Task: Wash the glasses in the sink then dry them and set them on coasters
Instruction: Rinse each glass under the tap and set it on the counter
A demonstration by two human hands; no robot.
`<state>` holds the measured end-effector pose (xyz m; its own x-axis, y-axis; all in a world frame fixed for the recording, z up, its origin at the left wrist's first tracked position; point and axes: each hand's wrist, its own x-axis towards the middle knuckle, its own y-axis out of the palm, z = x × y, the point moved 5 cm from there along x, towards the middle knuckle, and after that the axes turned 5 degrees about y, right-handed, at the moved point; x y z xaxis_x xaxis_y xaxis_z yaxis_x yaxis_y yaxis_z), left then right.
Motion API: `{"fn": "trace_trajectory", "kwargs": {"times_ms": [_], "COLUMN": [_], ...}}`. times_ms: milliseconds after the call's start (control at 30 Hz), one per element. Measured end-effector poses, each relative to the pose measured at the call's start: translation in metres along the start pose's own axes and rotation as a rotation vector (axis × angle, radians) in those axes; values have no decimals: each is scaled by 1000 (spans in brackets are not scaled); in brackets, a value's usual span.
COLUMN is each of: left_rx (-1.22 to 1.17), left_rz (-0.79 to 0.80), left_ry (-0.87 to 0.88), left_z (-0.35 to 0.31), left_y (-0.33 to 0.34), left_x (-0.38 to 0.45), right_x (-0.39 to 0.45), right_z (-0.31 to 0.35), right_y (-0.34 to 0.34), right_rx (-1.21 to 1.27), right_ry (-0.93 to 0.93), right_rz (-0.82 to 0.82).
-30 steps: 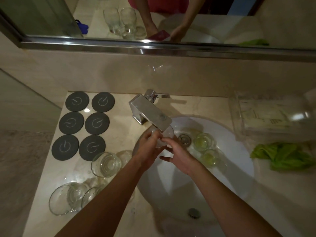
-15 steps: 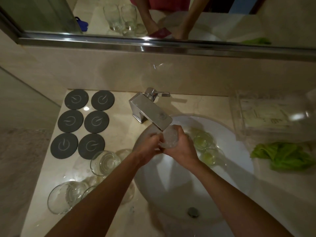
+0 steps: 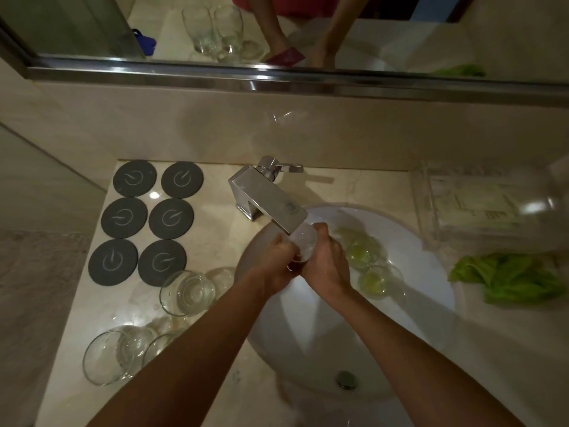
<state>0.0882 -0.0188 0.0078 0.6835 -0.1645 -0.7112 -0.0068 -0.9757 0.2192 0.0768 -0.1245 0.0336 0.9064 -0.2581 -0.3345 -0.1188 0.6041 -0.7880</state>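
- The countertop (image 3: 92, 318) is seen spreading round the white sink (image 3: 431, 272), whose basin takes up the centre and the 4 o'clock side of the view.
- Both forearms are seen reaching up from 6 o'clock and meeting over the basin, just under the spout of the chrome faucet (image 3: 268, 201).
- The left hand (image 3: 274, 266) is curled round the lower part of a clear glass (image 3: 303, 241); the right hand (image 3: 326, 266) is wrapped round its other side, thumb at the rim. The glass is held tilted, its mouth up against the spout.
- A green cloth (image 3: 505, 282) is seen crumpled on the counter at 3 o'clock.
- Six dark round coasters (image 3: 147, 220) are laid in two columns at 9 o'clock, all bare.
- Clear glasses on the counter (image 3: 187, 292) are gathered at 8 o'clock, just below the coasters.
- Two glasses in the basin (image 3: 363, 252) are seen at the right hand's 3 o'clock, tinted yellow-green inside.
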Motion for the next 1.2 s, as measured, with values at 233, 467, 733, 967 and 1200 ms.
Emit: {"fn": "trace_trajectory", "kwargs": {"times_ms": [233, 467, 733, 967, 1200], "left_rx": [762, -99, 672, 80, 109], "left_rz": [-81, 5, -156, -86, 36], "left_ry": [743, 35, 679, 13, 78], "left_z": [-38, 0, -37, 1, -6], "left_y": [-22, -6, -30, -21, -6], "left_x": [4, -4, 5, 7, 1], "right_x": [1, -4, -8, -1, -4], "right_z": [10, 5, 6, 6, -3], "right_y": [10, 14, 12, 7, 4], "right_rx": [-207, 177, 21, 52, 196], "right_ry": [-169, 92, -65, 1, 98], "right_rz": [120, 35, 108, 97, 75]}}
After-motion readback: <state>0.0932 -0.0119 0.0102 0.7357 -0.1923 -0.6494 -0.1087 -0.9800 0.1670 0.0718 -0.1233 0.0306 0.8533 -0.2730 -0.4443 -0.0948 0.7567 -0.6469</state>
